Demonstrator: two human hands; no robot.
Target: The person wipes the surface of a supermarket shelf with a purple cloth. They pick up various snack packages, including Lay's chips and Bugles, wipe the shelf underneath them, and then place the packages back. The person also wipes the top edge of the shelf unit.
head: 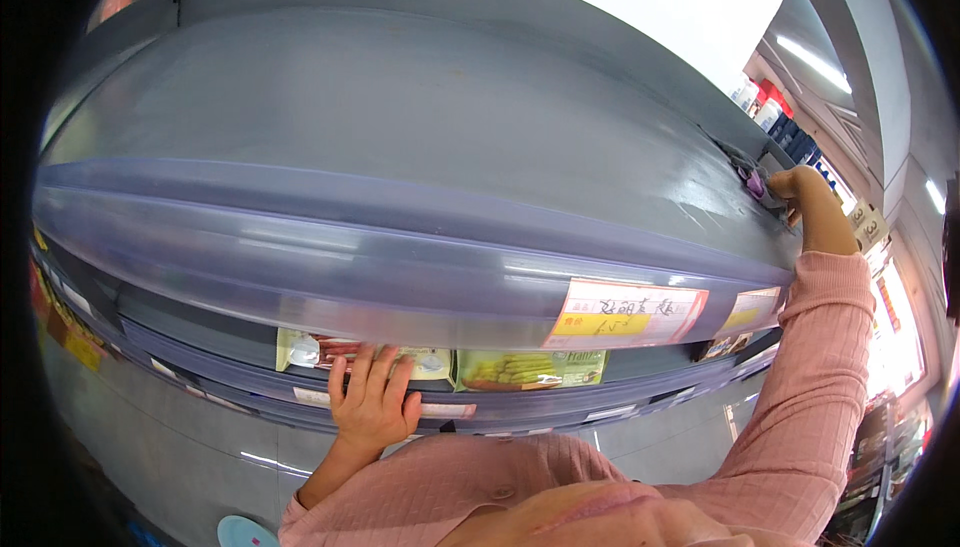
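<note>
A grey metal shelf board [390,97] spreads wide before me, with a clear plastic price strip [420,247] along its front edge. At the board's right end, my right hand [791,185] grips a crumpled cloth [754,181], dark grey with a purple patch. The cloth touches the shelf surface, and the hand hides part of it. My left hand [373,401] is lower down, fingers apart, at the front of the shelf below. Its fingertips lie over a cream and red food packet [431,363]. Beside that packet lies a green food packet [532,369].
Two price labels, one large [626,313] and one smaller [752,308], sit in the plastic strip and bear writing. White bottles [766,113] stand beyond the shelf's right end. Below are a grey tiled floor [187,449] and a light blue round object [244,532].
</note>
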